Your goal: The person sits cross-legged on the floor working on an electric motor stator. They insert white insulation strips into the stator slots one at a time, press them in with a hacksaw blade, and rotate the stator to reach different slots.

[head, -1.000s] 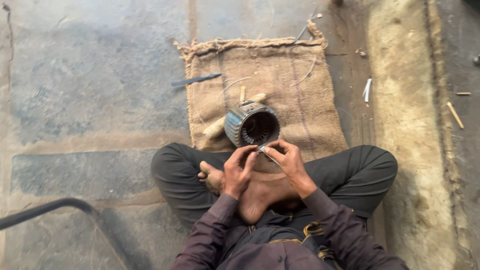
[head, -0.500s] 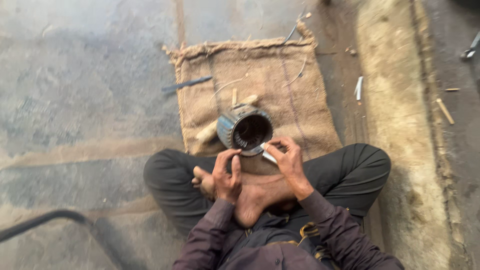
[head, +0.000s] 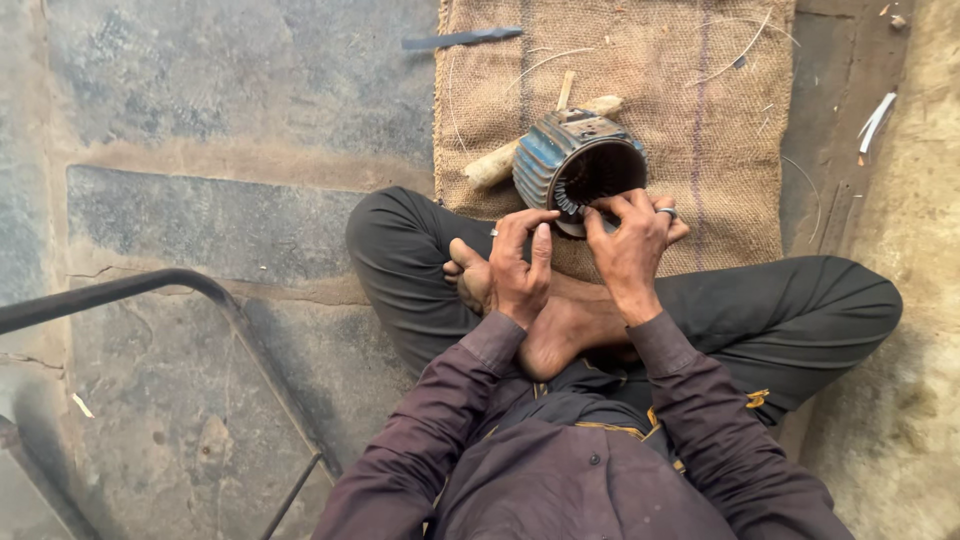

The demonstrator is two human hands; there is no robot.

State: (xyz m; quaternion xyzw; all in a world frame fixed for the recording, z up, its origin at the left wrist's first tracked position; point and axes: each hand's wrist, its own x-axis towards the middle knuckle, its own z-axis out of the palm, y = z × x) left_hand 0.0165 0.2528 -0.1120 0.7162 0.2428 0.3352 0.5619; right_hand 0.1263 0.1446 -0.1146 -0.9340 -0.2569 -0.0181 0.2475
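A person sits cross-legged on a stone floor, and both hands meet at the near rim of a round, ribbed blue-grey motor shell (head: 570, 160) that lies on its side with its open mouth turned toward them. The left hand (head: 518, 265) has its fingers pressed together and curled, the tips touching the lower left edge of the opening; a ring shows on one finger. The right hand (head: 632, 243), just beside it, pinches at the rim with thumb and forefinger, but what it pinches is too small to tell; it also wears a ring. The shell rests just beyond the fingertips on a burlap sack (head: 700, 120) spread on the floor. Behind the shell, farther from the hands, a pale wooden stick (head: 495, 165) pokes out to the left. A dark flat metal strip (head: 460, 40) lies well beyond the left hand at the sack's far edge. Below the hands are the person's bare feet (head: 560, 330).
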